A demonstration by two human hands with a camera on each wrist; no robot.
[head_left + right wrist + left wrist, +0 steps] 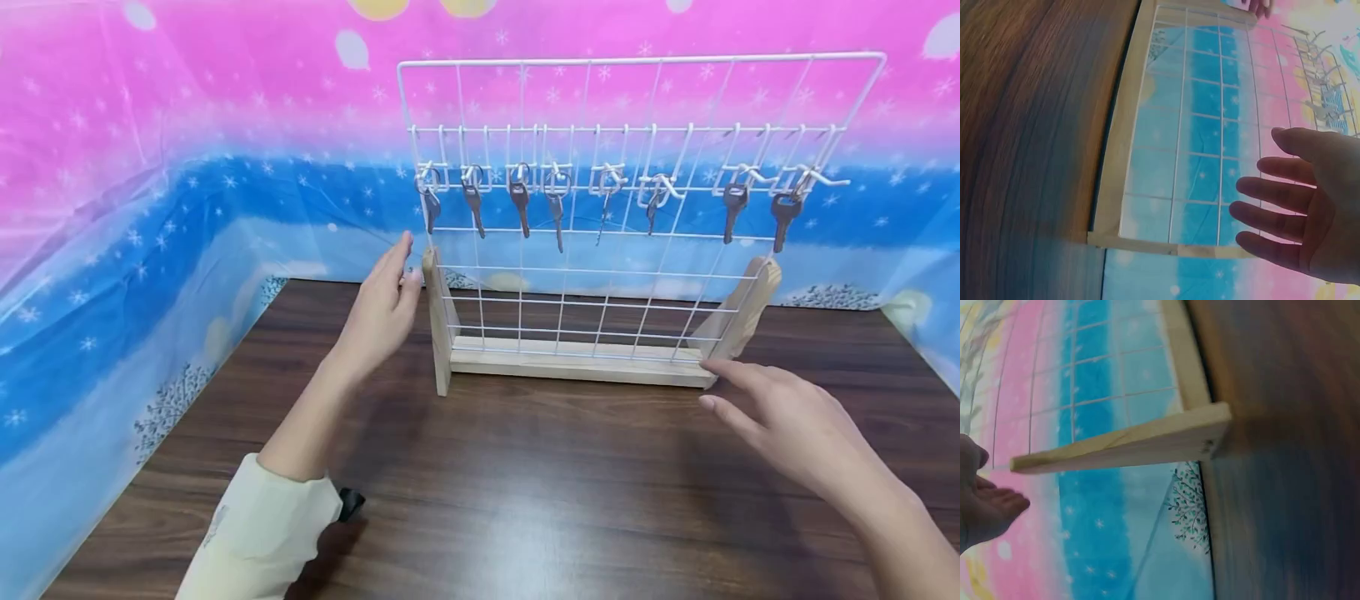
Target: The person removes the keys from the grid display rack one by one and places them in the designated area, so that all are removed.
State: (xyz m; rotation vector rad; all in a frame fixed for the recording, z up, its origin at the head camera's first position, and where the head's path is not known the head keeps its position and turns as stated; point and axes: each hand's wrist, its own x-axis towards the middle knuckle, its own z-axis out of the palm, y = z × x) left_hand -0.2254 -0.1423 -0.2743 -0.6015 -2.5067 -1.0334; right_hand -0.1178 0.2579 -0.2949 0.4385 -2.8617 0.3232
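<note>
A white wire grid rack stands on the dark table, set in a pale wooden base with wooden side pieces. From hooks across its upper part hang several metal keys on rings. Beside the left side piece is my left hand, fingers extended and holding nothing; in the left wrist view its fingers lie near the top of that piece. My right hand hovers at the base's right front corner, its fingers spread in the right wrist view and nothing in them.
The brown wooden tabletop extends in front of the rack. Behind and to the left hangs a pink and blue cloth with snowflakes. A small black item shows beside the left sleeve.
</note>
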